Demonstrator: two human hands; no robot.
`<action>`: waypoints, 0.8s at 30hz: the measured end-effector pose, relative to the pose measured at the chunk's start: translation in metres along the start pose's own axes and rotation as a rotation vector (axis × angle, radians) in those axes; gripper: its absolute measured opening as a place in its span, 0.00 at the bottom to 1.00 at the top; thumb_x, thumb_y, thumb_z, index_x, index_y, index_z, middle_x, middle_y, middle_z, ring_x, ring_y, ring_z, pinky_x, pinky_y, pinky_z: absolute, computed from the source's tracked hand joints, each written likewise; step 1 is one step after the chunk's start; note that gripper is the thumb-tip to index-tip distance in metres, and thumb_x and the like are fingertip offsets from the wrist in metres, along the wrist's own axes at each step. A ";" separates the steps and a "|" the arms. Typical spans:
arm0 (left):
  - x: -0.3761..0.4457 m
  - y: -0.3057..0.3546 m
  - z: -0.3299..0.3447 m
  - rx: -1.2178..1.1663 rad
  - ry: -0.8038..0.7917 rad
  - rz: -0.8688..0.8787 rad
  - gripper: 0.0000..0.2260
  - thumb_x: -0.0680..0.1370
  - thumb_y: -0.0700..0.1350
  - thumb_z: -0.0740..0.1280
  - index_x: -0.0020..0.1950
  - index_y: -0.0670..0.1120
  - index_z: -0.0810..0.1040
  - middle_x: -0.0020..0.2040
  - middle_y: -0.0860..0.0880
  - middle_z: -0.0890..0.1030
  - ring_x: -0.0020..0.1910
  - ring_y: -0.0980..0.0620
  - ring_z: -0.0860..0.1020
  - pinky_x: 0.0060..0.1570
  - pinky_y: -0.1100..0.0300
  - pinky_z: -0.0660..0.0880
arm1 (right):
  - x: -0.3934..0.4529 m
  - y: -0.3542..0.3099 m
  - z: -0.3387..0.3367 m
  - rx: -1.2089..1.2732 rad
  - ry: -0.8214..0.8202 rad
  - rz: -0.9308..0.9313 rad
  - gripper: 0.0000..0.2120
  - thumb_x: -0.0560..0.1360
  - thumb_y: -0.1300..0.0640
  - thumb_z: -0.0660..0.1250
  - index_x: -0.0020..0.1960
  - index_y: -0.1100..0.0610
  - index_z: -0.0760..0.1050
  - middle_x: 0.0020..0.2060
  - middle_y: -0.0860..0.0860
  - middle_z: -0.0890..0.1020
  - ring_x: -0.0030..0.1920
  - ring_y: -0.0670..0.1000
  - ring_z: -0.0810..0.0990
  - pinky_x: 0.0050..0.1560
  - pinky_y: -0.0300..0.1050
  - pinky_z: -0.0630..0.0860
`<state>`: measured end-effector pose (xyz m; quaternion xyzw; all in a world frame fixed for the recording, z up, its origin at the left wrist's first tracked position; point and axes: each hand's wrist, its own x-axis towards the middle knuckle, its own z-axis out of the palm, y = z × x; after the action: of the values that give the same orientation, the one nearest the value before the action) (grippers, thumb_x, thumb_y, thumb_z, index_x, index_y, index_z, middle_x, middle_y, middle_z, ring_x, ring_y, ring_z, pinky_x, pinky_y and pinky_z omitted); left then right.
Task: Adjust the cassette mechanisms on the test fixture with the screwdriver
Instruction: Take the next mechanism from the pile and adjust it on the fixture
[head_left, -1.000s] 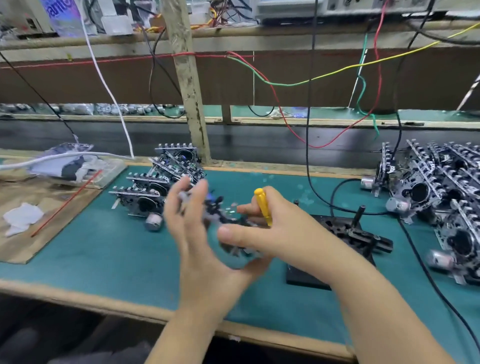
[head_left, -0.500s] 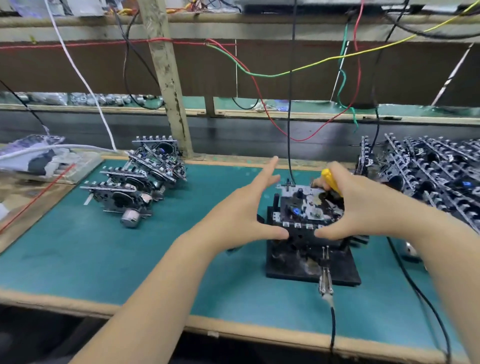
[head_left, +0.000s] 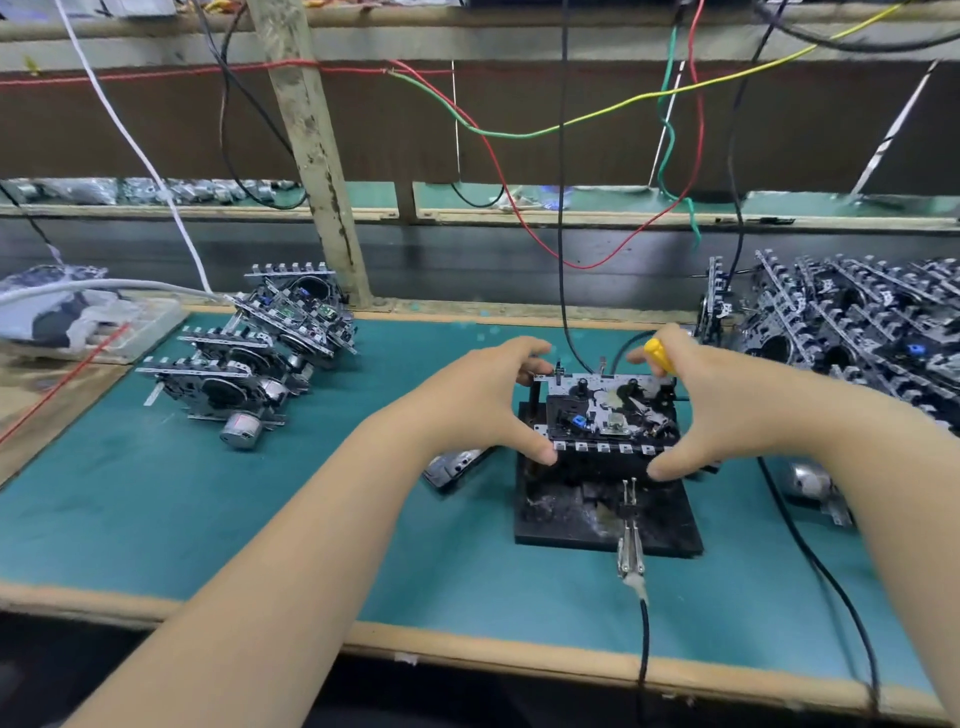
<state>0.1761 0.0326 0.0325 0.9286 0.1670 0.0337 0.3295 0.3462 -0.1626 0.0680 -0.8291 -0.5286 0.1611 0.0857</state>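
A cassette mechanism (head_left: 605, 410) sits on the black test fixture (head_left: 566, 519) in the middle of the green mat. My left hand (head_left: 483, 400) holds its left side, thumb on the near edge and fingers curled over the far edge. My right hand (head_left: 727, 405) holds its right side the same way, thumb on the near edge. The yellow screwdriver (head_left: 660, 356) is tucked in my right hand, only its handle showing between the fingers.
A small stack of cassette mechanisms (head_left: 249, 358) lies at the left of the mat, a large pile (head_left: 852, 332) at the right. Metal tweezers (head_left: 629, 535) and a black cable (head_left: 644, 644) lie at the fixture's front. Wires hang above. A wooden post (head_left: 311, 156) stands behind.
Both hands carried the mechanism from in front of me to the right and set it on the fixture. Since half a second ago my left fingers have curled over its far edge.
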 end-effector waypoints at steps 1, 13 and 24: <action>0.000 0.000 0.000 -0.003 -0.004 -0.007 0.49 0.64 0.50 0.84 0.78 0.52 0.62 0.72 0.58 0.73 0.68 0.61 0.72 0.65 0.62 0.67 | -0.002 0.003 -0.003 -0.013 0.010 0.012 0.43 0.60 0.43 0.84 0.63 0.47 0.60 0.68 0.39 0.70 0.61 0.45 0.72 0.50 0.33 0.68; -0.038 -0.042 0.014 0.423 0.024 -0.468 0.40 0.72 0.64 0.73 0.79 0.56 0.61 0.73 0.46 0.68 0.72 0.41 0.66 0.65 0.48 0.70 | -0.012 0.014 0.002 0.049 0.070 0.061 0.32 0.63 0.52 0.84 0.47 0.47 0.60 0.71 0.39 0.73 0.60 0.46 0.72 0.44 0.39 0.65; -0.023 0.041 -0.007 -0.016 0.298 0.248 0.13 0.72 0.51 0.75 0.54 0.62 0.79 0.56 0.60 0.82 0.58 0.59 0.76 0.62 0.63 0.69 | -0.012 0.017 0.002 0.175 0.051 0.091 0.37 0.63 0.55 0.85 0.58 0.62 0.64 0.65 0.37 0.74 0.60 0.43 0.73 0.51 0.43 0.68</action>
<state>0.1650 -0.0006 0.0649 0.9242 0.0982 0.2124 0.3017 0.3549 -0.1809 0.0632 -0.8453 -0.4719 0.1893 0.1640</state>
